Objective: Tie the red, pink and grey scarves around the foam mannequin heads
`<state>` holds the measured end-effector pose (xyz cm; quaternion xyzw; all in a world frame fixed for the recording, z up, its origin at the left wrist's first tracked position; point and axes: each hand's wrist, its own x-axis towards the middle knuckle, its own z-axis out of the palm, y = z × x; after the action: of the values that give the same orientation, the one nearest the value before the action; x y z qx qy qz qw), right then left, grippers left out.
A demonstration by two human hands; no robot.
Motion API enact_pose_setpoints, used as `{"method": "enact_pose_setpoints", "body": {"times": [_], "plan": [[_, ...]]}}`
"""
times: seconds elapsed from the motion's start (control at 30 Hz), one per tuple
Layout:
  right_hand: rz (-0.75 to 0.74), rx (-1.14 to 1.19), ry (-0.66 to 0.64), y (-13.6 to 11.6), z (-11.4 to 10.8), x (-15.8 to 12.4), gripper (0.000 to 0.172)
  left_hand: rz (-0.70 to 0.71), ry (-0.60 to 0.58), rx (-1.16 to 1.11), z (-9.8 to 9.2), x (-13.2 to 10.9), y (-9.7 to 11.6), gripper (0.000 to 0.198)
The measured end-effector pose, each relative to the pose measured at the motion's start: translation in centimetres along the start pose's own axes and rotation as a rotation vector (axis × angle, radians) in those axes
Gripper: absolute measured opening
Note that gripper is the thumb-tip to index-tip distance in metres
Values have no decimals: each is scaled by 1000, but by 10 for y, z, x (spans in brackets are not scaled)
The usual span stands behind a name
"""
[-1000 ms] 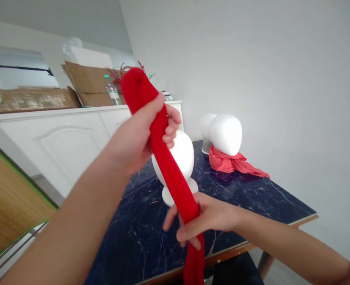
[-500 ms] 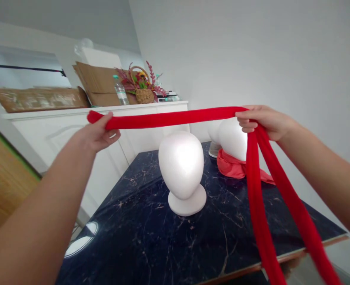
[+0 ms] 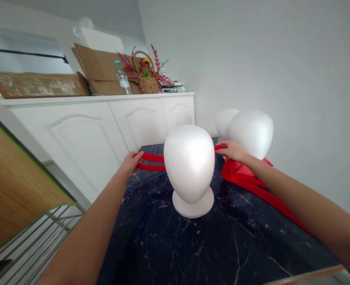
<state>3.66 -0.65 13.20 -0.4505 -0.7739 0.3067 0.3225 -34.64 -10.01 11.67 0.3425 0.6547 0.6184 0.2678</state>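
Observation:
A white foam mannequin head (image 3: 189, 166) stands upright on its round base in the middle of the dark marbled table. Behind it runs a long red cloth strip (image 3: 151, 157), partly hidden by the head. My left hand (image 3: 131, 163) is closed on the strip left of the head, where two bands show. To the right, my right hand (image 3: 230, 150) pinches the same strip behind the head. From there the red cloth trails over the table toward the right front, partly covered by my forearm.
Two more white foam heads (image 3: 250, 130) stand at the back right, coral cloth (image 3: 244, 169) by the nearer one. Beyond the table (image 3: 163, 245), a white cabinet (image 3: 82, 134) carries cardboard, a plastic bottle (image 3: 123, 79) and a flower basket (image 3: 149, 85). A metal rack (image 3: 44, 237) stands at left.
Both hands have moved down and closer together, taking the strip from above the mannequin head to behind it. The hanging length now lies on the table at right.

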Motion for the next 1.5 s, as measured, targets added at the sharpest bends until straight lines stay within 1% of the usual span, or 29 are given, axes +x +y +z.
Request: {"method": "enact_pose_setpoints", "body": {"times": [0.07, 0.1, 0.17, 0.23, 0.27, 0.3, 0.37, 0.4, 0.47, 0.5, 0.57, 0.6, 0.67, 0.7, 0.77, 0.83, 0.9, 0.93, 1.0, 1.07, 1.1, 1.17, 1.2, 1.27, 1.3, 1.37, 1.43, 1.5], "plan": [[-6, -131, -102, 17, 7, -12, 23, 18, -29, 57, -11, -4, -20, 22], [-1, -171, -173, 24, 8, -17, 25, 18, -51, 81, -17, -7, -28, 23], [26, -221, -379, 37, 8, -28, 22, -4, -94, 118, -33, -12, -40, 26], [88, -251, -583, 47, 3, -40, 15, -54, -142, 168, -51, -15, -48, 33], [112, -259, -651, 51, 0, -46, 14, -95, -169, 202, -61, -16, -51, 38], [124, -266, -684, 55, -4, -52, 15, -142, -198, 235, -72, -17, -54, 43], [117, -276, -678, 60, -13, -64, 17, -249, -267, 288, -91, -19, -56, 50], [98, -281, -654, 62, -17, -69, 19, -311, -321, 294, -100, -20, -57, 51], [57, -289, -573, 63, -24, -77, 26, -428, -463, 260, -114, -25, -56, 50], [47, -279, -535, 62, -26, -81, 29, -463, -545, 224, -118, -29, -55, 47], [41, -191, -520, 58, -27, -86, 36, -467, -694, 138, -121, -40, -53, 36], [53, -123, -543, 55, -25, -89, 38, -433, -742, 95, -120, -47, -52, 29], [100, 0, -587, 47, -19, -93, 44, -341, -820, -1, -111, -64, -52, 19], [128, 27, -584, 43, -15, -96, 45, -305, -855, -44, -104, -74, -53, 17], [167, 12, -535, 34, -5, -100, 45, -254, -902, -122, -88, -94, -55, 16], [191, -10, -517, 27, 6, -106, 41, -236, -944, -179, -68, -116, -58, 31], [244, 61, -582, 20, 18, -112, 39, -225, -979, -232, -47, -137, -61, 50], [286, 140, -628, 17, 24, -116, 37, -215, -993, -261, -35, -147, -62, 55], [393, 370, -693, 10, 39, -125, 31, -187, -986, -260, -13, -166, -64, 56], [507, 630, -688, 3, 56, -133, 26, -148, -936, -159, 9, -183, -64, 55], [558, 746, -668, 0, 65, -137, 26, -129, -904, -89, 19, -190, -64, 54], [631, 922, -633, -5, 81, -143, 27, -88, -859, 30, 34, -203, -62, 53], [652, 984, -621, -8, 88, -145, 24, -62, -843, 69, 40, -208, -61, 50], [679, 1074, -588, -12, 98, -148, 17, 22, -802, 162, 48, -216, -58, 43], [689, 1107, -563, -14, 101, -150, 15, 86, -765, 235, 51, -220, -56, 41], [692, 1149, -510, -18, 106, -154, 15, 228, -633, 440, 57, -226, -53, 37], [658, 1161, -485, -22, 109, -161, 19, 328, -479, 670, 62, -232, -52, 33], [585, 1143, -492, -24, 113, -167, 29, 374, -383, 834, 69, -238, -53, 28]]}}
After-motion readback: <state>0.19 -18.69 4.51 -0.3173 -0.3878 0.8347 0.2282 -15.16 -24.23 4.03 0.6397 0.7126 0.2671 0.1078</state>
